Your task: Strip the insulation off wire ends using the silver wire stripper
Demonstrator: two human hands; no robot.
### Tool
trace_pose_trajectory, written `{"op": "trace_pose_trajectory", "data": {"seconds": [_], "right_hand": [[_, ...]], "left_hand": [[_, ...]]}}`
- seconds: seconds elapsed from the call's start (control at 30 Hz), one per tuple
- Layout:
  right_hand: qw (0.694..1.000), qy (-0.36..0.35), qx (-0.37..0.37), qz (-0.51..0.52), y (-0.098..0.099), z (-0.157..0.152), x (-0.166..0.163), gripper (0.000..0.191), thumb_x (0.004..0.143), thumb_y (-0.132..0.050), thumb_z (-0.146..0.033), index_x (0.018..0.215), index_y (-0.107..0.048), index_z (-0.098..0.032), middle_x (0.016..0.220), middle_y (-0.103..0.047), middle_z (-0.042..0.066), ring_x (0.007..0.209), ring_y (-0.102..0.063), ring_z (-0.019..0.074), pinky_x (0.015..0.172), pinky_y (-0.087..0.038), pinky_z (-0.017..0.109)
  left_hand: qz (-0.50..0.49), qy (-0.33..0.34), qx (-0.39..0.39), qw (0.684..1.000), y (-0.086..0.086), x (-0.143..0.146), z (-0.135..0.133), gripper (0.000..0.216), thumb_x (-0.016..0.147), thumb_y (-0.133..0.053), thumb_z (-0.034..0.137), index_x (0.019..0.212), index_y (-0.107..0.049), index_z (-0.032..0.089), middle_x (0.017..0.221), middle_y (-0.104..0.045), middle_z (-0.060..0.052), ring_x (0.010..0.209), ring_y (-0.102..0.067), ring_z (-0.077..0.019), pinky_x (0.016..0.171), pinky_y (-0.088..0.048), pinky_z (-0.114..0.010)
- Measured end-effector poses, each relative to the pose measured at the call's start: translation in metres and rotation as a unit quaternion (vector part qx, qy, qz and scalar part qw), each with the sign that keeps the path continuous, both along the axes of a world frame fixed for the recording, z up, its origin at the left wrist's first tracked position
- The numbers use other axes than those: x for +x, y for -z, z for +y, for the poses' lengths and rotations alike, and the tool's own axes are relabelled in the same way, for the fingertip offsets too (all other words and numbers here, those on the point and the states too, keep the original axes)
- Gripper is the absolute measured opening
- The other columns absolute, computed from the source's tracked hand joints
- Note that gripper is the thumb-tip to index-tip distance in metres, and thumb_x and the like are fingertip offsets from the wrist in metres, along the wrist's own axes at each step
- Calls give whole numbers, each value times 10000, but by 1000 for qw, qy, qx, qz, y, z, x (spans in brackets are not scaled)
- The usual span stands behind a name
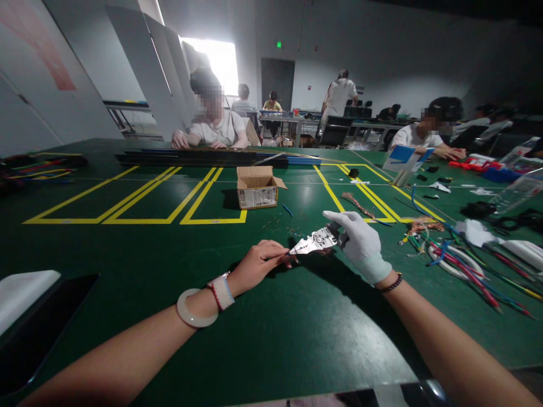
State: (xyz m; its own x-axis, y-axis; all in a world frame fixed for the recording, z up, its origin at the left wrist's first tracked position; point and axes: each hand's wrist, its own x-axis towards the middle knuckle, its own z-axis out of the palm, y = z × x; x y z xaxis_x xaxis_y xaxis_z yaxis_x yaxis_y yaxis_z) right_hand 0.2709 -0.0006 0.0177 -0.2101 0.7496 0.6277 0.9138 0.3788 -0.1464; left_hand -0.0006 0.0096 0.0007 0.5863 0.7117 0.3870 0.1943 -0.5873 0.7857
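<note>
My right hand (pixel 360 243), in a white glove, is closed around the dark handles of a silver wire stripper (pixel 316 242). The tool's pointed jaws face left and meet the fingertips of my left hand (pixel 265 259). That bare hand pinches a small dark blue piece (pixel 289 254) right at the tip; most of it is hidden by the fingers. Just beyond the tool, fine copper-coloured scraps (pixel 292 230) lie scattered on the green table (pixel 263 339). A short blue piece of insulation (pixel 287 210) rests near them, in front of an open cardboard box (pixel 258 195).
Bundles of coloured cables (pixel 470 268) and stripped copper strands (pixel 356 202) lie to the right. At the left edge is a dark flat device (pixel 46 328). Long dark strips (pixel 203 158) cross the far side, where a person (pixel 218 127) sits; another person (pixel 419 135) sits at the right.
</note>
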Motion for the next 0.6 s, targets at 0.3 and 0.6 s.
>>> {"op": "trace_pose_trajectory", "data": {"seconds": [0.3,0.6], "right_hand": [[999,-8,42,-4,1,2,0,641,699,-440,-37,1288,-538,-269,1179,-609,29,921,-622,189,766,-492,299],[999,-33,9,12,2,3,2,666,682,-425,4,1285,-540,-252,1137,-608,28,701,-601,117,750,-479,270]], "left_hand": [[9,-1,13,1000,-1,-1,-1,265,931,-538,266,786,-746,190,867,-737,-47,890,-619,-197,841,-411,-328],[17,13,17,1000,-4,0,-2,312,945,-507,327,794,-745,193,888,-736,-49,898,-620,-195,874,-406,-346]]}}
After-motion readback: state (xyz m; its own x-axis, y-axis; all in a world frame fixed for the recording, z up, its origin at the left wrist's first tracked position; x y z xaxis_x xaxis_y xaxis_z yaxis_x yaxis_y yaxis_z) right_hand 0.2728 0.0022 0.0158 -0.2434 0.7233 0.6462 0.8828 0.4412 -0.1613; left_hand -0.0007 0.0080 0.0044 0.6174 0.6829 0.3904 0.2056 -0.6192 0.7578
